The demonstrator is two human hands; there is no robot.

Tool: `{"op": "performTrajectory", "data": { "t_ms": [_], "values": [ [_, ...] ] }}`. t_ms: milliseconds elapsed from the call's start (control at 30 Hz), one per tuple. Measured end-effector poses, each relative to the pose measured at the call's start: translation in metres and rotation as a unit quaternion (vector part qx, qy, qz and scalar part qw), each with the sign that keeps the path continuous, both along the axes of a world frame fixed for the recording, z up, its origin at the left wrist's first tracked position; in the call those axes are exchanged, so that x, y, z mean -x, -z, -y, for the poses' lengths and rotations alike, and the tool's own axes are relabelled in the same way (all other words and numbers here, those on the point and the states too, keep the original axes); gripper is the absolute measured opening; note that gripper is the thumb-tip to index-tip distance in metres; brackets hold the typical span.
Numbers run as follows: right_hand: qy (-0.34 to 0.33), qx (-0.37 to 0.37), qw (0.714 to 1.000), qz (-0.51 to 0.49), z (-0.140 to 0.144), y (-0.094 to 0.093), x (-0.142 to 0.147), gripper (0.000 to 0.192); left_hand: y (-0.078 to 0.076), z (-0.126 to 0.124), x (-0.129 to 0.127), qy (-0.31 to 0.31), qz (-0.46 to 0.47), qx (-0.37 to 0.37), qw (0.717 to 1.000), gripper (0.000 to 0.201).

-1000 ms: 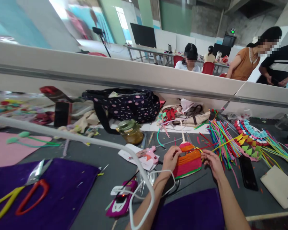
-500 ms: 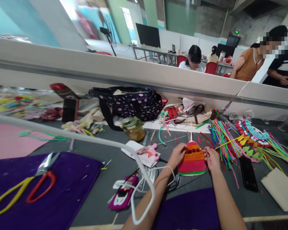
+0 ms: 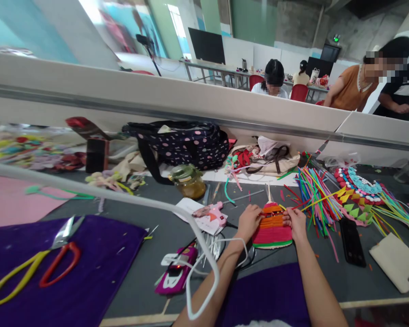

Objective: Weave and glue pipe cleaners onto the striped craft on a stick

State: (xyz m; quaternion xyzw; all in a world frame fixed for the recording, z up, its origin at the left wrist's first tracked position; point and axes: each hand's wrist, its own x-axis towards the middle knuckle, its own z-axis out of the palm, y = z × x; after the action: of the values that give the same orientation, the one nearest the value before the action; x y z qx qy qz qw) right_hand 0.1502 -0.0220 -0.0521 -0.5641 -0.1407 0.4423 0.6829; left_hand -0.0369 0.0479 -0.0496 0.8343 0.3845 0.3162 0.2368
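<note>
A small striped craft piece [image 3: 271,234], banded in orange, pink, green and white, lies on the dark table with narrow dark gaps across its upper part. My left hand [image 3: 250,221] has its fingers closed on the upper left edge. At the right edge, my right hand [image 3: 297,222] pinches the end of a thin strip that looks like a pipe cleaner; a yellow tip shows by these fingers. What exactly lies under the fingertips is partly hidden. A pale stem [image 3: 269,194] sticks up from the piece's top. Close to my right hand spreads a bundle of coloured pipe cleaners [image 3: 318,202].
A pink glue gun [image 3: 215,213] lies left of my hands, near a purple power strip [image 3: 177,272]. A white cable [image 3: 157,204] arches across the foreground. Large scissors [image 3: 59,250] rest on purple cloth [image 3: 102,254]. A glass jar [image 3: 187,181], a phone [image 3: 352,243] and a dotted bag [image 3: 184,145] stand around.
The dark gaps in the craft piece's orange area look narrower. A yellow tip now shows by my right fingers, which have shifted slightly left. The view has moved a little.
</note>
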Motion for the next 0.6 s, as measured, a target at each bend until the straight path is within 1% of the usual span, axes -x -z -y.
{"op": "performTrajectory", "data": {
  "t_ms": [167,300,467,600],
  "values": [
    [-0.007,0.015,1.000,0.005,-0.001,-0.004,0.002,0.038,0.001,0.006,0.003,-0.012,-0.027,0.019,0.999,0.013],
    [-0.004,0.023,1.000,0.015,-0.002,-0.008,0.004,0.035,-0.004,0.012,0.005,-0.020,-0.028,0.039,0.999,0.018],
    [0.024,0.023,0.999,0.024,-0.002,-0.008,0.006,0.032,-0.014,0.020,0.012,-0.034,-0.002,0.066,0.997,0.023],
    [0.036,0.019,0.999,0.029,0.000,-0.005,0.007,0.031,-0.018,0.025,0.019,-0.033,0.036,0.094,0.994,0.020]
  ]
}}
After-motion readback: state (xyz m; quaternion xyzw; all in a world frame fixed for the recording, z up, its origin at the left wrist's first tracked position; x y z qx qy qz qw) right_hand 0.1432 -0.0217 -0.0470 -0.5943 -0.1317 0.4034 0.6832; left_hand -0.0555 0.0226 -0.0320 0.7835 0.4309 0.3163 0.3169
